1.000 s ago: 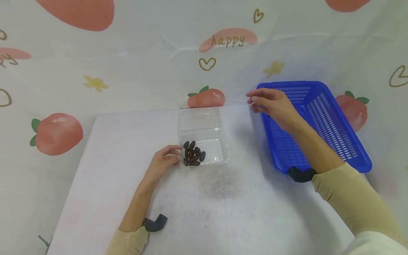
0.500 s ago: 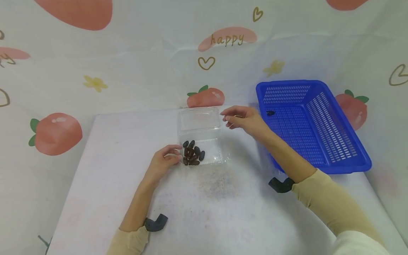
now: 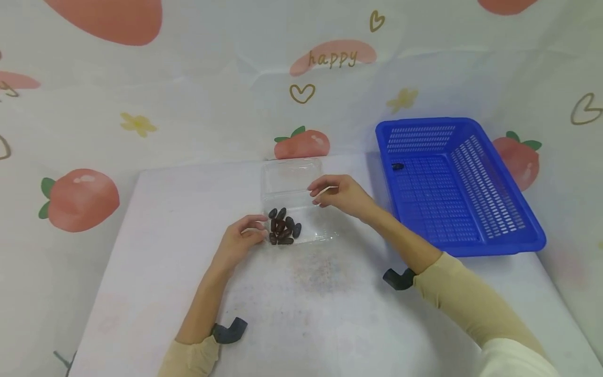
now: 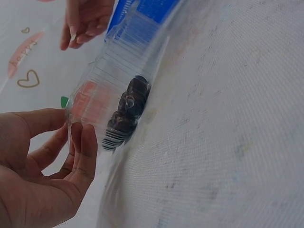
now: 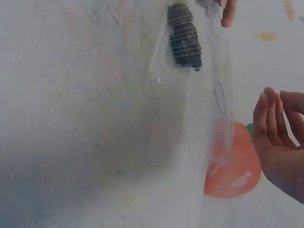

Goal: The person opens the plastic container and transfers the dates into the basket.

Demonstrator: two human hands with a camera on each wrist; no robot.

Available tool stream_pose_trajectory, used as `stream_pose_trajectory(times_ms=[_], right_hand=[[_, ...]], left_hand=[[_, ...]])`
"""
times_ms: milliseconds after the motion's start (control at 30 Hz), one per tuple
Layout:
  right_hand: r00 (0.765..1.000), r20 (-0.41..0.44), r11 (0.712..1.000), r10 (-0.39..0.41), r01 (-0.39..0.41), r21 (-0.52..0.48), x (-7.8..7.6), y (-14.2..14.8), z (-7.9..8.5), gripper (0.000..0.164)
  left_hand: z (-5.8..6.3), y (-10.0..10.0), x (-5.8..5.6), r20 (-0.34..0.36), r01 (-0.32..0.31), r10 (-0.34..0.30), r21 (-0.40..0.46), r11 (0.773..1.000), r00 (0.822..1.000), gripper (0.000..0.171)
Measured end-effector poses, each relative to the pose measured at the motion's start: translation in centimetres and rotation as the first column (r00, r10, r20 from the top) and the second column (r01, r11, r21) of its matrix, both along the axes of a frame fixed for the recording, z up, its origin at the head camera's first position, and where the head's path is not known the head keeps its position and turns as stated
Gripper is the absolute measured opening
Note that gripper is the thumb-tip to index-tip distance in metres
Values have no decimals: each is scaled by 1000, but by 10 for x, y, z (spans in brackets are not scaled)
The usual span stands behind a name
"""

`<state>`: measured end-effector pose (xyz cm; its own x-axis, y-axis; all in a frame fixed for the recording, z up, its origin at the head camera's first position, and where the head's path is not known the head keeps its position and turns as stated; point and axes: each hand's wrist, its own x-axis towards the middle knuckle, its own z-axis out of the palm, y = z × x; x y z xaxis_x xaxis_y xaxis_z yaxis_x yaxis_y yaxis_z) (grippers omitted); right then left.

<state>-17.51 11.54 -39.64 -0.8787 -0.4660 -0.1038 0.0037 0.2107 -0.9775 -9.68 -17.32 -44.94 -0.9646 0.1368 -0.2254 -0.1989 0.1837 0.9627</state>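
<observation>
Several glossy dark-brown dates (image 3: 283, 227) lie in the left half of a clear plastic clamshell box (image 3: 322, 222), its lid (image 3: 293, 177) folded back towards the wall. My left hand (image 3: 238, 241) pinches the box's left rim between thumb and fingers, also seen in the left wrist view. Over the back right of the box hovers my right hand (image 3: 343, 195), fingertips close to the thumb. Nothing shows between those fingers in the right wrist view, where the hand (image 5: 280, 137) appears apart from the plastic. One dark date (image 3: 398, 166) sits inside the blue basket.
A blue perforated basket (image 3: 480, 251) stands on the right of the table, near the wall. White cloth covers the tabletop (image 3: 301, 319), with a speckled stain in front of the box. A printed curtain (image 3: 212, 94) rises behind.
My right hand has moved left and down from the basket's rim to above the box, bringing the date in the basket into sight. My left hand stays at the box.
</observation>
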Motion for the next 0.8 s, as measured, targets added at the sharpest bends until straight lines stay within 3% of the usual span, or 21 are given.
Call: stream_pose_trajectory(times_ms=[433,800], right_hand=[[989,-111,989,102,-88,119,12,-22,-17,22],[989,-15,949,150,-140,283,12,-39,-23,32]], left_hand=[[0,-1,1,6,7,-7,16,1000,1000,38],[-2,-1,-1,20,-1,0,20,1000,1000,38]])
